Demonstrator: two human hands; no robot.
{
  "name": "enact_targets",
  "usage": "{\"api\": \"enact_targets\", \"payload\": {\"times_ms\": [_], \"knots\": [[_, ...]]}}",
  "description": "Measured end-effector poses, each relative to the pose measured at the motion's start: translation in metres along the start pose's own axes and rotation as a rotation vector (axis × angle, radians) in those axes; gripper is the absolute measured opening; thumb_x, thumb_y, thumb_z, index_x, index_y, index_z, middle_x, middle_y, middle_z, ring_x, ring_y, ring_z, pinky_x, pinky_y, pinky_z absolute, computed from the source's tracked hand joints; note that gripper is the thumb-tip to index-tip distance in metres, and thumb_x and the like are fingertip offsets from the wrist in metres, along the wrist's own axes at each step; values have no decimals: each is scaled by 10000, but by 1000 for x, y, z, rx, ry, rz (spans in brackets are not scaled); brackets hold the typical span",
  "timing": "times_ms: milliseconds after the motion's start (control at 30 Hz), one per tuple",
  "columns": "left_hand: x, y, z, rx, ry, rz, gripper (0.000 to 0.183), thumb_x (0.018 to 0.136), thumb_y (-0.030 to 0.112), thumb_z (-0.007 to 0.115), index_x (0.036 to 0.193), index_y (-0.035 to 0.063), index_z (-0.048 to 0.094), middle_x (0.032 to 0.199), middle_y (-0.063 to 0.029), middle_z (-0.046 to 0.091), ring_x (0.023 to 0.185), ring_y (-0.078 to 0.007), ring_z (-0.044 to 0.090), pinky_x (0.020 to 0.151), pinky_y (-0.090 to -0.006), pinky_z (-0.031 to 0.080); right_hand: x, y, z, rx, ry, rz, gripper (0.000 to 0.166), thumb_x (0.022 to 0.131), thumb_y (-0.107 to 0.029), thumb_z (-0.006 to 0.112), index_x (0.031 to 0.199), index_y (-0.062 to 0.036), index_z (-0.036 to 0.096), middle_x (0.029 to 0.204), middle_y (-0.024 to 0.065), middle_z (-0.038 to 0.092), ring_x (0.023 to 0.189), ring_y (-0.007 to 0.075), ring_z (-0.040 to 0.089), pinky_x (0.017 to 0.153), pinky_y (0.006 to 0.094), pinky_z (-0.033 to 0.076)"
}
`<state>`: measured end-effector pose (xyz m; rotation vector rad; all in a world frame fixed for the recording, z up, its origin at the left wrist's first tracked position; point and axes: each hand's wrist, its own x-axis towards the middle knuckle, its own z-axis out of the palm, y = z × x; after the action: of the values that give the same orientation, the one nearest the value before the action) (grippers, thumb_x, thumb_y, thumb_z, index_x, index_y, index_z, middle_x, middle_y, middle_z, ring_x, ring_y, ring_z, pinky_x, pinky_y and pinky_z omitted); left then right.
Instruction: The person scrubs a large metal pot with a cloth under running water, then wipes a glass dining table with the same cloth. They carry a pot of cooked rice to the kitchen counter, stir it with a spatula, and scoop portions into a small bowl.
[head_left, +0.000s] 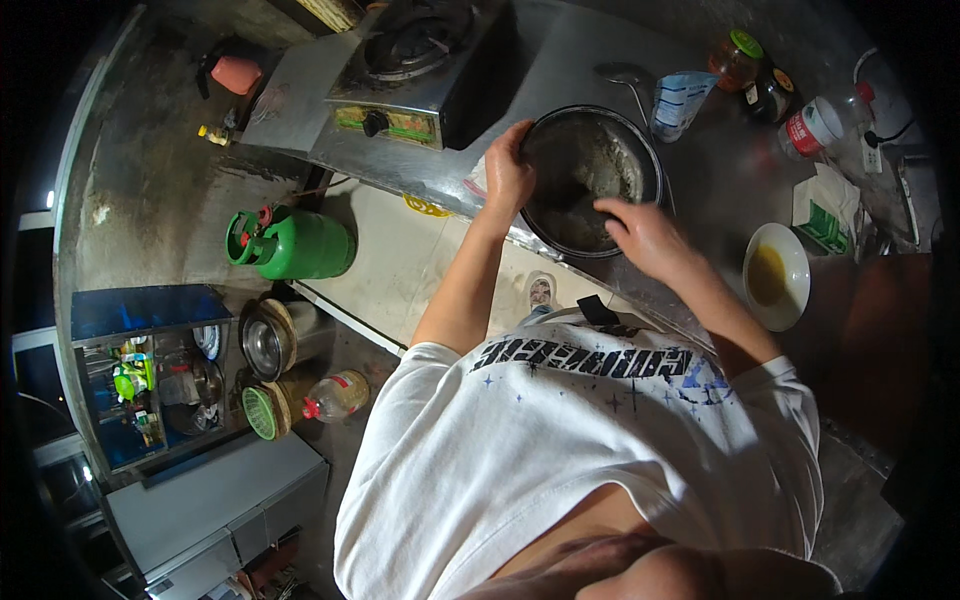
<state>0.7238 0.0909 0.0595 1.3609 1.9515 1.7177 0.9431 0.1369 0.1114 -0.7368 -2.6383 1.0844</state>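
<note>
A round dark metal pot (559, 176) sits at the counter's front edge, with a pale, wet-looking patch on its inner wall. My left hand (511, 169) grips the pot's rim on the left side, thumb toward the inside. Over the right front of the pot is my right hand (646, 236), slightly blurred, its fingers reaching in past the rim. Whether those fingers pinch something cannot be made out. Just behind the pot lies a metal ladle (624, 73), its handle running down beside the rim.
A gas stove (409, 82) stands left of the pot. Along the right are a blue-white pouch (679, 105), a jar with a green lid (735, 60), a cut plastic bottle (810, 129) and a white bowl of yellowish liquid (776, 277). A green gas cylinder (300, 241) occupies the floor.
</note>
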Motion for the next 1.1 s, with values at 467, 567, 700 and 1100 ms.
{"api": "enact_targets", "payload": {"times_ms": [467, 567, 700, 1100], "knots": [[8, 51, 12, 164, -14, 69, 368, 638, -119, 490, 986, -40, 581, 927, -227, 606, 900, -369, 579, 797, -367, 466, 2, 8, -19, -636, -269, 388, 284, 858, -87, 394, 1122, 4, 444, 877, 222, 607, 824, 357, 608, 686, 436, 505], [11, 39, 12, 143, 28, 144, 331, 656, -74, 538, 975, -14, 600, 898, -216, 612, 862, -339, 604, 757, -337, 473, -17, 13, -16, -484, -279, 296, 271, 881, -123, 379, 1099, 19, 454, 863, 239, 602, 813, 367, 604, 681, 442, 498], [13, 45, 13, 182, 64, 203, 351, 646, -92, 518, 976, -4, 603, 904, -205, 615, 856, -339, 607, 755, -331, 477, 11, -5, -41, -429, -121, 274, 262, 904, -167, 363, 1000, 47, 482, 839, 255, 598, 807, 380, 598, 675, 460, 488], [-16, 64, 9, 131, 147, 59, 425, 631, -133, 506, 1029, 2, 577, 919, -176, 624, 868, -293, 615, 777, -312, 469, 27, 24, -4, -469, -281, 500, 198, 806, 20, 391, 936, 44, 539, 938, 276, 574, 901, 402, 570, 747, 436, 479]]}}
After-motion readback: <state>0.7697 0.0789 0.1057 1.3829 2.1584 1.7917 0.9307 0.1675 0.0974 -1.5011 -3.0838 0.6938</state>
